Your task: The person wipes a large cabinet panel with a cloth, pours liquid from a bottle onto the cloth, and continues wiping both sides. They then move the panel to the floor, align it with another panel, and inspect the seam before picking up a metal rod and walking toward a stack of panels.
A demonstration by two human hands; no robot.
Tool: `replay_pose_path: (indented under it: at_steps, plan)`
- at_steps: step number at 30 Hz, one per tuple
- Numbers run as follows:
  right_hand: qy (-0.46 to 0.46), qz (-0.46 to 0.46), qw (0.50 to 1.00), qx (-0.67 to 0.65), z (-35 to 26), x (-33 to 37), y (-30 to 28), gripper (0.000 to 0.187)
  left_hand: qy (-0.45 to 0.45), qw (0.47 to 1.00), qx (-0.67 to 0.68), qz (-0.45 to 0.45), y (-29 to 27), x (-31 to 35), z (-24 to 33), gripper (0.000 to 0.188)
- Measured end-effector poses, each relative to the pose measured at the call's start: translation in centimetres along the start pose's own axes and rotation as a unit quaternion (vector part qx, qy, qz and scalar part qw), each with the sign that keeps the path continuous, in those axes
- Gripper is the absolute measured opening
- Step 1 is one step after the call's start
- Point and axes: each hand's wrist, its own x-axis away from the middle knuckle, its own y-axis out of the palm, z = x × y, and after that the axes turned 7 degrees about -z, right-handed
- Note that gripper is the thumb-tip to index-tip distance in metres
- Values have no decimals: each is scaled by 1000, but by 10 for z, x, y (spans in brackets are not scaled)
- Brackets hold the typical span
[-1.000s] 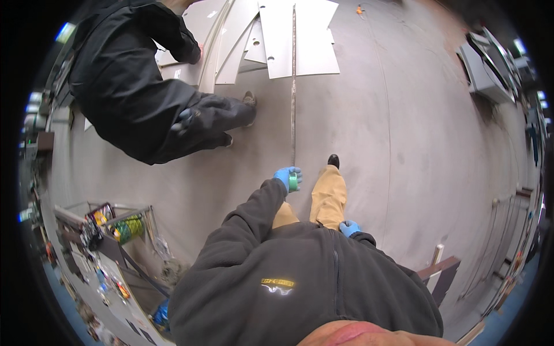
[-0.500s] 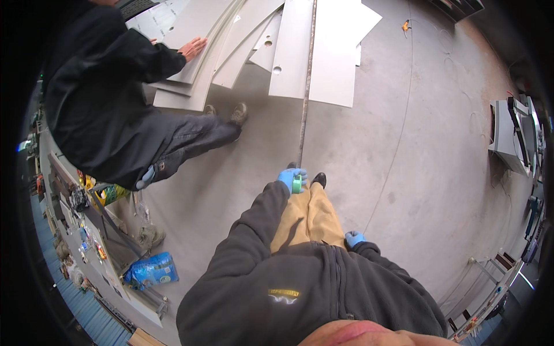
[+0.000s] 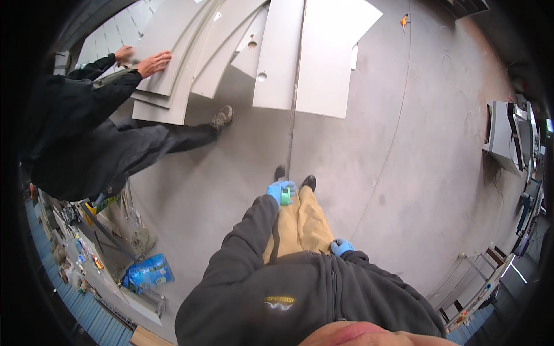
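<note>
My left hand (image 3: 277, 191), in a blue glove, is closed on a small green roll of tape (image 3: 285, 196) in front of my thighs. A long thin dark bar (image 3: 294, 98) runs from the far edge across the white panels and ends close to this hand; whether the hand touches it I cannot tell. My right hand (image 3: 342, 247), also gloved in blue, hangs beside my right thigh with its fingers curled in. What it holds, if anything, is hidden. Nearest ahead is a large white panel (image 3: 323, 75) with a round hole near its left edge.
At the far left a person in dark clothes (image 3: 75, 132) has a bare hand (image 3: 154, 63) on overlapping grey-white panels (image 3: 164, 86). An orange tool (image 3: 404, 22) and a cable (image 3: 398, 121) lie on the floor. A blue bag (image 3: 148, 272) sits lower left; a grey cabinet (image 3: 501, 135) stands right.
The person at the left has moved left, their hand sliding along the panels, and their second hand now shows. My view has shifted slightly; my left hand still grips the tape roll.
</note>
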Motion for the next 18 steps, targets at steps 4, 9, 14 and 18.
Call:
replay_pose_path:
  at_steps: [4, 9, 14, 18]
  plan:
    - [13, -16, 1000, 1, 0, -6, 0, 47, -10, 1000, -19, 17, -15, -16, -3, 34]
    - [-12, 11, 1000, 8, -1, -13, 7, 37, -4, 999, -31, 27, -25, -28, -6, 36]
    - [0, 10, 1000, 6, -6, -16, 8, 37, -3, 999, -35, 36, -20, -33, -1, 37]
    - [7, -2, 1000, 6, -16, -15, 1, 39, 0, 998, -37, 47, -17, -35, 1, 36]
